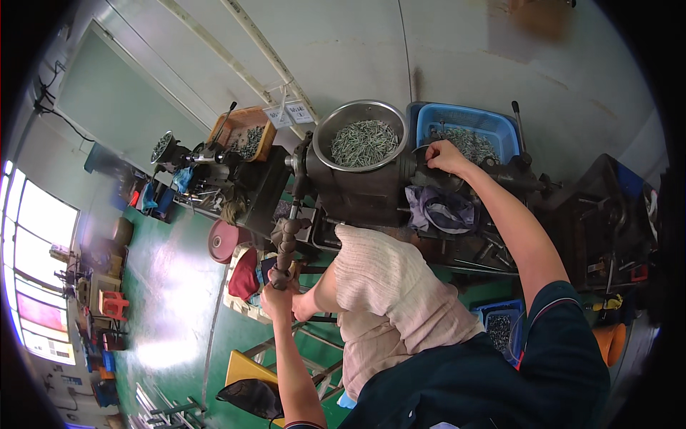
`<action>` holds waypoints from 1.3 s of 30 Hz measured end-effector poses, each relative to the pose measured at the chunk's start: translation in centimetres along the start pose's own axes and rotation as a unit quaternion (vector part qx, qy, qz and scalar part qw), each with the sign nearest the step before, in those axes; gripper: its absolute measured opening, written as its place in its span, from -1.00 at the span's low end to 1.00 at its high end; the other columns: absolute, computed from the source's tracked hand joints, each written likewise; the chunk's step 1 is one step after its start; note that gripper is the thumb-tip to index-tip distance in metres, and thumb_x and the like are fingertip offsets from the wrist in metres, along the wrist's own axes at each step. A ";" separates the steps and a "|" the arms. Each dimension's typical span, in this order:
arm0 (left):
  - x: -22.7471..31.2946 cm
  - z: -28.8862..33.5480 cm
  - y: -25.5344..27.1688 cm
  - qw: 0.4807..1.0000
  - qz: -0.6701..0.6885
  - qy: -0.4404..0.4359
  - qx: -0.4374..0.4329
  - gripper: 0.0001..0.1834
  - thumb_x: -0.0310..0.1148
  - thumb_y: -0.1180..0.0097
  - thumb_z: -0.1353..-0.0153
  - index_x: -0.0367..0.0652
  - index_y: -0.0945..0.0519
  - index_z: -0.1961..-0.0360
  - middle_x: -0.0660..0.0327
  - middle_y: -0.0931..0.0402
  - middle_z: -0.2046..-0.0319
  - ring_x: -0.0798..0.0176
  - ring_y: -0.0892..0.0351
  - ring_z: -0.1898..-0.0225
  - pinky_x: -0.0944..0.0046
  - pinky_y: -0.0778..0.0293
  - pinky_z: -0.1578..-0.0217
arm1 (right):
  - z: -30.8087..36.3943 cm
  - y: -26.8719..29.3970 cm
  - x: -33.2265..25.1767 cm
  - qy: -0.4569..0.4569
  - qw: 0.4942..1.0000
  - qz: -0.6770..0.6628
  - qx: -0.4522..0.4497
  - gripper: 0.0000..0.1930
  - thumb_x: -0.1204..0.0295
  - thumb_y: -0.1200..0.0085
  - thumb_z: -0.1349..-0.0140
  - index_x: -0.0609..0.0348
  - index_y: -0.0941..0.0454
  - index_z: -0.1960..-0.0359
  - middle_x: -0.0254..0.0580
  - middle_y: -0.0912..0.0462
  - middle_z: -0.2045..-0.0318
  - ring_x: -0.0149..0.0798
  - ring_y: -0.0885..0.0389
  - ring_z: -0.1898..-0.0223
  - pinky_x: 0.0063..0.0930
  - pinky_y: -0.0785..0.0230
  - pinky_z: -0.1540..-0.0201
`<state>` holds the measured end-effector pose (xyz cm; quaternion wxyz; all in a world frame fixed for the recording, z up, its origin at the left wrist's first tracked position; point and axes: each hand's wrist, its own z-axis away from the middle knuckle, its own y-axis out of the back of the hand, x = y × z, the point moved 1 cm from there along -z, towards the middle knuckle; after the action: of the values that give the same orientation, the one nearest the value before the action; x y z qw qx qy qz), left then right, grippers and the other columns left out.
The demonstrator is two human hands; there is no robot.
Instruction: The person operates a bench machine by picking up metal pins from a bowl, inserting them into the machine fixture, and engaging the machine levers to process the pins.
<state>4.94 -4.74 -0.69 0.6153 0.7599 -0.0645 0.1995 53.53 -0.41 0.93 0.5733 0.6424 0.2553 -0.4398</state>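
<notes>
The left hand was closed around the lower end of a dark, knobbed handle, which hung from the left side of the bench machine. The right hand was bent down at the machine's right part, just beside the near left corner of a blue basin. Its fingertips were bunched low, but whether they met, or pinched a small piece between them, could not be told from this view.

Between the two arms stood the dark machine. On top of it sat a round metal bowl, with a broad heap of slim metal pieces inside. Behind the right hand, the blue basin held more small metal pieces, spread over its bottom.

The work looked to be in mid-run, with one hand on the handle and the other at the machine. Plenty of pieces lay in both containers, yet nothing showed which were finished and which were left, so the count remaining could not be judged.

Farther out, a crumpled greyish-purple cloth lay below the right wrist. An orange tray of small parts stood to the left, and a blue crate with dark bits sat low at the right.
</notes>
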 end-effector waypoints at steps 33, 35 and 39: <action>-2.6 -2.0 -0.8 0.999 -0.033 -0.016 0.005 -0.68 -0.17 -0.15 0.23 -0.24 -0.56 0.54 -0.05 -0.49 0.56 -0.10 -0.49 0.44 0.04 -0.40 0.43 | -0.6 -1.0 -0.9 0.000 0.995 0.094 -0.045 -0.81 0.38 -0.14 0.35 0.16 -0.56 0.60 -0.22 -0.55 0.63 -0.28 -0.51 0.53 -0.49 -0.33 0.36; -3.1 -3.6 -0.1 0.998 -0.059 -0.002 0.002 -0.68 -0.18 -0.17 0.25 -0.24 -0.56 0.54 -0.05 -0.49 0.56 -0.09 -0.50 0.44 0.06 -0.41 0.41 | -0.7 -1.0 -0.8 0.001 0.994 0.096 -0.045 -0.81 0.39 -0.14 0.35 0.17 -0.56 0.60 -0.21 -0.55 0.62 -0.28 -0.51 0.52 -0.49 -0.33 0.36; -3.6 -6.3 0.9 0.998 -0.057 -0.016 -0.021 -0.68 -0.21 -0.18 0.27 -0.24 -0.57 0.51 -0.06 -0.50 0.53 -0.07 -0.50 0.41 0.08 -0.40 0.37 | -0.5 -0.8 -0.4 0.013 0.995 0.087 -0.036 -0.81 0.39 -0.15 0.33 0.18 -0.57 0.60 -0.19 -0.56 0.60 -0.27 -0.52 0.51 -0.47 -0.34 0.35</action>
<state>-0.05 0.54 -0.25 0.6406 0.7522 -0.0351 0.1507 52.85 0.35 0.87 0.6290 0.6467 0.2215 -0.3703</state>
